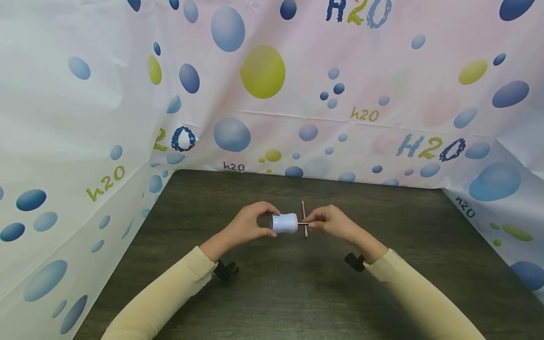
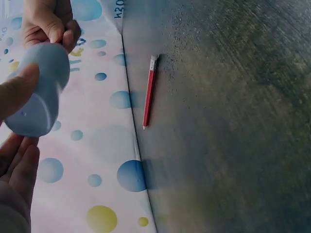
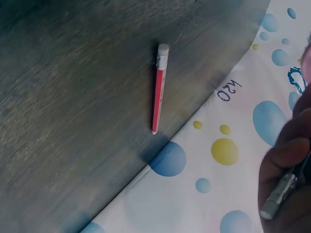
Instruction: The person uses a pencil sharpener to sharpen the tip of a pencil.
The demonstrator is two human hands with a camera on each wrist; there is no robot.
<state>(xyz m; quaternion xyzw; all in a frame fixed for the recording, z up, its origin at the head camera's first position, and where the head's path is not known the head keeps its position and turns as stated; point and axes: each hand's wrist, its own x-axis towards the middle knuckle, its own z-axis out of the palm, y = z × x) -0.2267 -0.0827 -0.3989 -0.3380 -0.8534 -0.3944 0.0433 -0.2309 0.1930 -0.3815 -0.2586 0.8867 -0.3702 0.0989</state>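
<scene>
My left hand (image 1: 246,224) grips a light blue pencil sharpener (image 1: 284,223), a waisted cylinder with a pink rim at its right end. In the left wrist view, thumb and fingers lie on opposite sides of the sharpener (image 2: 41,87). My right hand (image 1: 333,223) pinches a dark pencil (image 1: 303,224), level with the sharpener and with its front end at the pink rim. That pencil's eraser end (image 3: 279,196) pokes out below the fingers in the right wrist view; its tip is hidden.
A red pencil (image 3: 158,92) with a white eraser end lies on the dark wooden table (image 1: 276,293), beyond and below the hands. A white sheet (image 1: 314,156) printed with blue and green dots stands along the table's back and sides. Black wrist straps (image 1: 227,271) show below the sleeves.
</scene>
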